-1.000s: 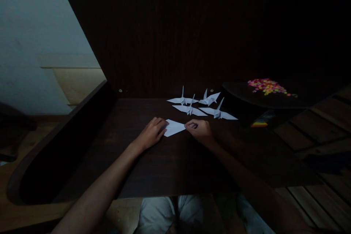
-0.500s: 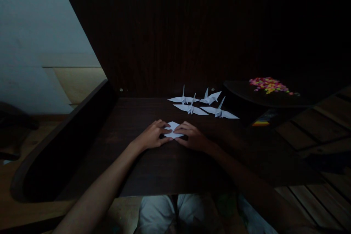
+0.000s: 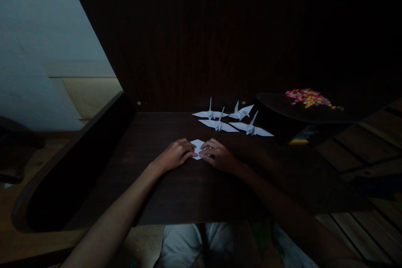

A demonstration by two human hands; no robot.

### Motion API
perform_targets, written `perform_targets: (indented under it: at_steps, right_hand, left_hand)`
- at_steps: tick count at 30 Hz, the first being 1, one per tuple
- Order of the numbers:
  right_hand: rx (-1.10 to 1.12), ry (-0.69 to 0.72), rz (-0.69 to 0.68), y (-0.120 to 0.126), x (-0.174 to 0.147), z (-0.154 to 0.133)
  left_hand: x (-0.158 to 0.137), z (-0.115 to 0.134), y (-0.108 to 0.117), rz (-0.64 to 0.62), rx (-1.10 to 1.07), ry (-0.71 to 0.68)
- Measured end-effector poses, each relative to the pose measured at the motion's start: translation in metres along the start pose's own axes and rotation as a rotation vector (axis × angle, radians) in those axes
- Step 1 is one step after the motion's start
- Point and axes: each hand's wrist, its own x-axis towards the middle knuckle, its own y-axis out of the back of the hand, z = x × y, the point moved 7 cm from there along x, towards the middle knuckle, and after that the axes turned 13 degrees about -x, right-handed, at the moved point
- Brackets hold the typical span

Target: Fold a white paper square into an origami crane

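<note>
A small, flat, white folded paper piece [image 3: 197, 145] lies on the dark brown wooden worktop [image 3: 176, 197], with the hands meeting over it: the left hand [image 3: 178, 153] at 9 o'clock, the right hand [image 3: 220, 157] at 3. Both are half-curled, fingers and thumbs bent, tips resting on the paper; whether either pinches an edge, I cannot tell, as the fingers cover both ends. The two-sided hold probably keeps the light sheet flat and stops it sliding.

Four white paper cranes, wings spread, sit between 1 and 2 o'clock from it, likely set back there to leave working room; the front-left crane [image 3: 219, 125] is nearest and could be brushed by a straying hand. Farther out at 2 o'clock, a pile of tiny pink and yellow pieces [image 3: 309, 98] rests on a dark, curved-edge shelf [image 3: 268, 102]. A tall dark wooden back panel [image 3: 201, 42] closes off 12 o'clock.
</note>
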Motion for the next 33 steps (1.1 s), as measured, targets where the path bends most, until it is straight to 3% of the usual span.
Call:
perform_targets:
  at_steps: [12,33]
  right_hand:
    - [0.046,-0.107,0.026,-0.002,0.005,0.009]
    - [0.058,-0.175,-0.198,-0.007,0.002,0.005]
  left_hand:
    - [0.0,0.0,0.001,0.038,-0.008,0.014]
    - [-0.005,0.001,-0.002,0.028,-0.136,0.089]
